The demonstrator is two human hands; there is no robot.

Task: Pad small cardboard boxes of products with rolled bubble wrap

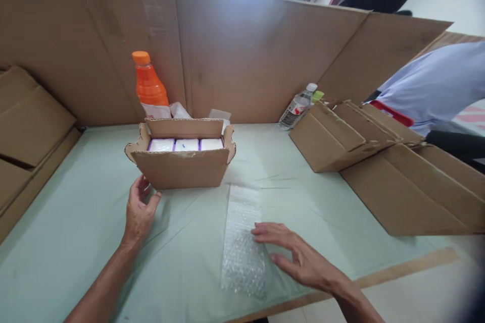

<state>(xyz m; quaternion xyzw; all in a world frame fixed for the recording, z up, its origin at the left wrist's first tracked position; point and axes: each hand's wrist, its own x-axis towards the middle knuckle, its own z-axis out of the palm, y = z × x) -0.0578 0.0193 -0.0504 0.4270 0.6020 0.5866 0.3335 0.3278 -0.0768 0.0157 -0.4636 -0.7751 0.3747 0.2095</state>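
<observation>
An open cardboard box [182,170] stands upright on the table, its flaps raised. Inside it are three white packs [187,145] with purple edges, side by side. My left hand [141,212] is at the box's lower left corner, fingers curved and apart, thumb near the front face; whether it touches the box I cannot tell. A strip of bubble wrap [244,247] lies flat in front of the box. Over its right edge is my right hand [293,252], fingers stretched out and thumb apart, with nothing held in it.
Behind the box stands an orange bottle [151,83] beside some white crumpled material. A clear water bottle [298,107] leans near cardboard boxes [413,186] on the right. More cardboard [34,116] lies at left. A tall cardboard screen [246,50] closes the back; a person's sleeve [435,78] shows beyond.
</observation>
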